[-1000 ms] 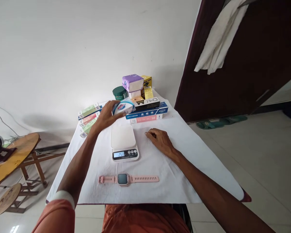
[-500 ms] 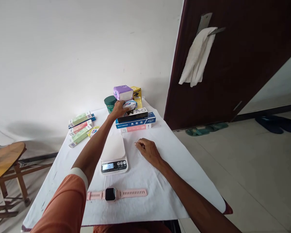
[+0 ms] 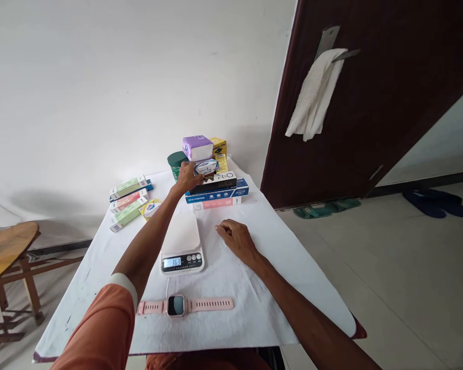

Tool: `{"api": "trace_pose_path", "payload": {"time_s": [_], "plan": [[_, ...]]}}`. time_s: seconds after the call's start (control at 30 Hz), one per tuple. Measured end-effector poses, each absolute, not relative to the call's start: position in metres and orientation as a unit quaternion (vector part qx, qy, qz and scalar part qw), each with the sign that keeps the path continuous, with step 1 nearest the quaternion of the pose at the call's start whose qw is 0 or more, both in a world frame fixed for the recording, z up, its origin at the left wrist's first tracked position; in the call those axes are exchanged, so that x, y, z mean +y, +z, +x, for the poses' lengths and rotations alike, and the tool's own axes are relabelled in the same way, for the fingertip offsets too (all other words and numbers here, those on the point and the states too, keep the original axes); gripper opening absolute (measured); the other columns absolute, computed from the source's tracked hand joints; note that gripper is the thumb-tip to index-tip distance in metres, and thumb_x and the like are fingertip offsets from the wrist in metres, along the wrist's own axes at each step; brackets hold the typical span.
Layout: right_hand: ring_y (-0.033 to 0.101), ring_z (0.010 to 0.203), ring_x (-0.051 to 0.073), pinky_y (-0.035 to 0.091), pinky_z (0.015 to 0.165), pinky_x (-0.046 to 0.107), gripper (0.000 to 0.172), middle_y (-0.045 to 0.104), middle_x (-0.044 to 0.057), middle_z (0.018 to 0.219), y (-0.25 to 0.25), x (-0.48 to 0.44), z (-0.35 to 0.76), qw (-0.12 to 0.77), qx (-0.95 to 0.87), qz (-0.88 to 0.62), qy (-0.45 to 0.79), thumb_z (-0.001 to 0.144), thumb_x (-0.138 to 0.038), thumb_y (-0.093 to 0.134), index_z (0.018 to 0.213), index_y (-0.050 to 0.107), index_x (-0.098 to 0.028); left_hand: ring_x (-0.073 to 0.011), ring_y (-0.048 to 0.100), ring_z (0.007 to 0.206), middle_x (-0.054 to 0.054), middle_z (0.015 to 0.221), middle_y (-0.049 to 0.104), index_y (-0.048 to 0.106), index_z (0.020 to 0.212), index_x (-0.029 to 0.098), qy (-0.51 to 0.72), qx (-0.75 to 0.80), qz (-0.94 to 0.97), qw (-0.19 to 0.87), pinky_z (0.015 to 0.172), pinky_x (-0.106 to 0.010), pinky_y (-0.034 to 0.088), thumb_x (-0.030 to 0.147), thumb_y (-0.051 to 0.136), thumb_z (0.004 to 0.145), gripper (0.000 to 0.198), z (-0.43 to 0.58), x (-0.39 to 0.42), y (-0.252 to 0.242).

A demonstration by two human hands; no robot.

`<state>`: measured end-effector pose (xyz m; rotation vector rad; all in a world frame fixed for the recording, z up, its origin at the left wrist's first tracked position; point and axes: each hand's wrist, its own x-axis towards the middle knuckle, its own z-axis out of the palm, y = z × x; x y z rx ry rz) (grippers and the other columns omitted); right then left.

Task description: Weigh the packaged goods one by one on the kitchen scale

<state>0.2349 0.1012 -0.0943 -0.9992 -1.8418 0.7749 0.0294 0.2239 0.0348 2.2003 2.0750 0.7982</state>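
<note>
Better to keep the white-and-blue packet level, clear of the purple pack behind, and to release only with steady support below. With left hand, holding the packet's left end in clamped fingers, over the black box; not clear whether touching it. With right hand, resting near the scale with fingers curled together.

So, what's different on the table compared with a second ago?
The left hand has moved the blue-and-white packet farther back and rightward, to the black box; whether it has let go is unclear. The digits on the scale's display look different. The right hand stays curled beside the scale, and the pink-strapped watch lies as before.
</note>
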Motion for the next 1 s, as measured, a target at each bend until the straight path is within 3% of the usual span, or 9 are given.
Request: {"api": "trace_pose_path", "payload": {"time_s": [0.27, 0.5, 0.67, 0.83, 1.0], "plan": [[0.045, 0.060, 0.015, 0.036, 0.061, 0.030, 0.036, 0.052, -0.001, 0.063, -0.090, 0.099, 0.237, 0.427, -0.749, -0.402, 0.309, 0.091, -0.043, 0.053, 0.062, 0.043, -0.024, -0.0278, 0.061, 0.118, -0.012, 0.131, 0.064, 0.064, 0.129, 0.021, 0.313, 0.663, 0.679, -0.040, 0.102, -0.042, 0.051, 0.034, 0.071, 0.089, 0.043, -0.064, 0.160, 0.041], [0.048, 0.060, 0.017, 0.038, 0.060, 0.031, 0.038, 0.055, 0.001, 0.063, -0.089, 0.097, 0.237, 0.411, -0.755, -0.409, 0.306, 0.092, -0.046, 0.053, 0.062, 0.046, -0.024, -0.0301, 0.055, 0.127, -0.015, 0.134, 0.061, 0.060, 0.133, 0.017, 0.171, 0.798, 0.576, -0.052, 0.108, -0.044, 0.044, 0.042, 0.067, 0.091, 0.049, -0.158, 0.093, 0.016], [0.050, 0.059, 0.017, 0.039, 0.060, 0.032, 0.038, 0.060, 0.002, 0.065, -0.088, 0.095, 0.238, 0.396, -0.764, -0.420, 0.290, 0.092, -0.048, 0.055, 0.063, 0.050, -0.024, -0.0328, 0.050, 0.133, -0.015, 0.136, 0.062, 0.064, 0.125, 0.020, 0.138, 0.780, 0.610, -0.023, 0.113, -0.047, 0.039, 0.043, 0.073, 0.086, 0.046, -0.149, 0.087, -0.026], [0.053, 0.062, 0.018, 0.041, 0.063, 0.032, 0.037, 0.061, 0.002, 0.067, -0.088, 0.094, 0.239, 0.381, -0.765, -0.430, 0.291, 0.093, -0.049, 0.055, 0.065, 0.054, -0.023, -0.0405, 0.027, 0.154, -0.019, 0.158, 0.045, 0.063, 0.123, 0.020, 0.106, 0.769, 0.630, -0.027, 0.124, -0.056, 0.020, 0.042, 0.076, 0.083, 0.047, -0.130, 0.103, -0.044], [0.053, 0.062, 0.017, 0.041, 0.063, 0.032, 0.037, 0.062, 0.002, 0.068, -0.090, 0.095, 0.238, 0.385, -0.762, -0.428, 0.296, 0.092, -0.049, 0.055, 0.066, 0.055, -0.023, -0.0416, 0.029, 0.152, -0.019, 0.153, 0.047, 0.063, 0.113, 0.019, 0.084, 0.764, 0.639, -0.025, 0.121, -0.058, 0.023, 0.039, 0.078, 0.082, 0.040, -0.126, 0.106, -0.036]]}}
